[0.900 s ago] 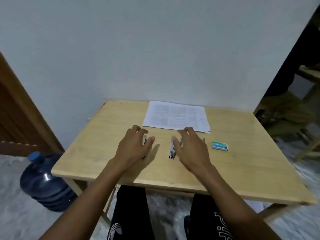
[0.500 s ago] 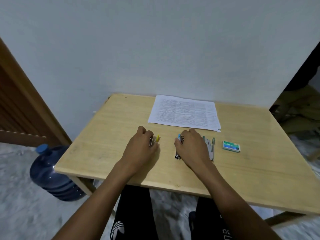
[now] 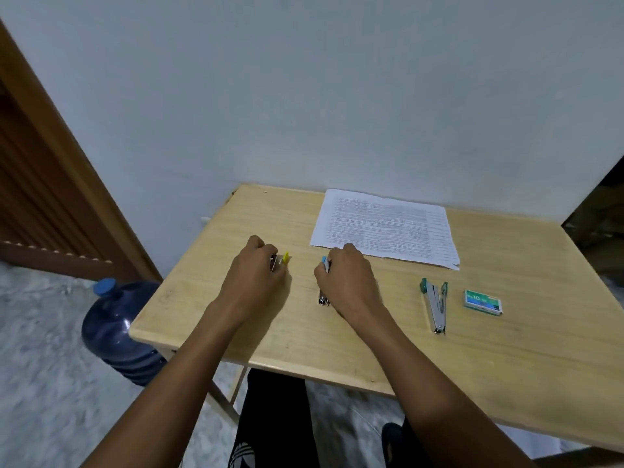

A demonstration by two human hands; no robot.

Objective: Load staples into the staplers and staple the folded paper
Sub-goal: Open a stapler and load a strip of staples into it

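I see my left hand [image 3: 256, 278] curled round the yellow stapler [image 3: 285, 258] on the table [image 3: 506, 366], in front of the paper [image 3: 385, 228] and left of its near left corner. My right hand [image 3: 347, 282] is curled round the blue stapler [image 3: 323, 298] just in front of that corner. The green stapler [image 3: 437, 307] lies free, arms apart, in front of the paper's near right corner, with the staple box [image 3: 482, 301] further right.

forearms stretched forward, knuckles up; left hand [image 3: 256, 278] curled round the yellow stapler [image 3: 285, 258], right hand [image 3: 346, 282] round the blue stapler [image 3: 323, 298].
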